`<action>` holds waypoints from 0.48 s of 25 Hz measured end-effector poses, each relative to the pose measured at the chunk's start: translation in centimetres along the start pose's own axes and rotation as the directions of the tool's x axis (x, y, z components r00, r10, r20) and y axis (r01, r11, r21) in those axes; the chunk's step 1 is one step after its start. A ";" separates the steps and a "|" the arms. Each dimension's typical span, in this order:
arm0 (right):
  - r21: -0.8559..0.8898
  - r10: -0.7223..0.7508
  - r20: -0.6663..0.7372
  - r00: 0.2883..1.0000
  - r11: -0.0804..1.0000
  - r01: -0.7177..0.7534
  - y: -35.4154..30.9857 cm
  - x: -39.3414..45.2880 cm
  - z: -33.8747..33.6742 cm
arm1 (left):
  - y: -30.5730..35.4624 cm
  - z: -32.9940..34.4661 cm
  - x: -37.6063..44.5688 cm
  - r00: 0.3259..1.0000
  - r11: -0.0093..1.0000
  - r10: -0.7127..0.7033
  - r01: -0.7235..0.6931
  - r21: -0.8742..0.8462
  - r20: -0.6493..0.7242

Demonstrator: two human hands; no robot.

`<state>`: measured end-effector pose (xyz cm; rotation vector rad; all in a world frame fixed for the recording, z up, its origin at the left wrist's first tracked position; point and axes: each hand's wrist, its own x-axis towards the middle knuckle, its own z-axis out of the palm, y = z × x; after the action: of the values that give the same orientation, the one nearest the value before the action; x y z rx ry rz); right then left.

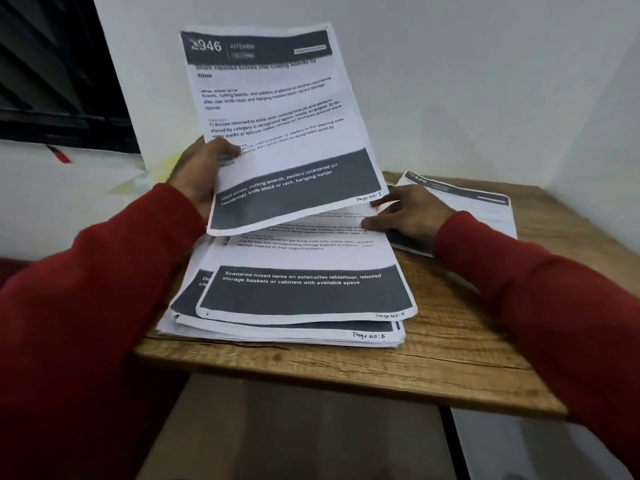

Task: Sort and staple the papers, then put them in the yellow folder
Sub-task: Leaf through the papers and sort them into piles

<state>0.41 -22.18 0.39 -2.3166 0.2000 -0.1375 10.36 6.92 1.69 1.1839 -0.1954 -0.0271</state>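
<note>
Above rough wooden table (450, 358), left hand (197, 174) grip pinches curling printed sheet (277, 126); right hand (408, 213) fingers flat on paper stack (304, 292).

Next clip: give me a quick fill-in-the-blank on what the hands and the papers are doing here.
1. The left hand grips a raised sheet headed ____.
2. The right hand rests on the main stack, whose top page is handwritten "Page No: ____".
3. A second, smaller pile lies to the ____ of that stack on the wooden table.

Missing words: KITCHEN; 5; right
</note>
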 end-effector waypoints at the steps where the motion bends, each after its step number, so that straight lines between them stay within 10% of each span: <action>1: 0.029 0.009 -0.006 1.000 1.000 -0.009 0.2 0.1 0.0 | 0.0 -0.1 0.0 1.000 1.000 0.002 -0.002 0.001 -0.004; 6: 0.209 0.002 -0.158 0.987 0.977 0.032 0.0 0.2 -1.5 | -0.1 0.3 -0.1 0.999 0.999 -0.034 0.034 0.024 -0.004; 12: 0.397 0.100 -0.626 0.773 0.894 0.207 1.7 0.4 -6.0 | 0.3 -0.3 -0.4 0.990 0.989 -0.142 0.143 -0.039 0.021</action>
<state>-0.34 -27.68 3.23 -1.7308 0.3929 -0.9159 10.00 7.35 1.77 1.1559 -0.1253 -0.1664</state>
